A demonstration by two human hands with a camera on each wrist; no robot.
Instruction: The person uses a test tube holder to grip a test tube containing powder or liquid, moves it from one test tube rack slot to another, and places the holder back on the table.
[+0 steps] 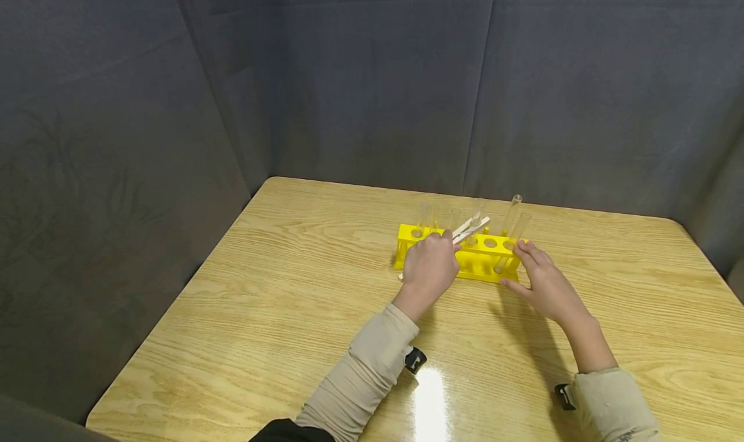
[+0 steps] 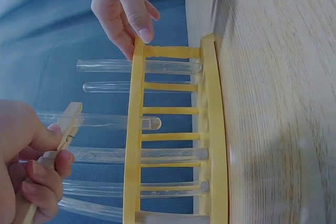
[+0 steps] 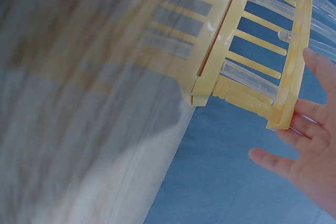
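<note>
A yellow test tube rack (image 1: pixel 481 265) stands on the table, with several clear test tubes in its holes. My left hand (image 1: pixel 430 267) grips a wooden test tube clamp (image 1: pixel 472 229) over the rack's near side. In the left wrist view, the clamp's jaws are around one test tube (image 2: pixel 105 120), whose rounded bottom sits just below the rack's top plate, short of the base. My right hand (image 1: pixel 549 287) rests its fingertips on the right end of the top plate, thumb spread apart. Other tubes, such as one test tube (image 2: pixel 168 67) by the right hand, reach down to the base.
The wood-grain table (image 1: pixel 279 287) extends around the rack on all sides. Dark grey curtains (image 1: pixel 378 93) hang behind it and on the left. Both forearms wear beige sleeves (image 1: pixel 366 371), with a small black device near each wrist.
</note>
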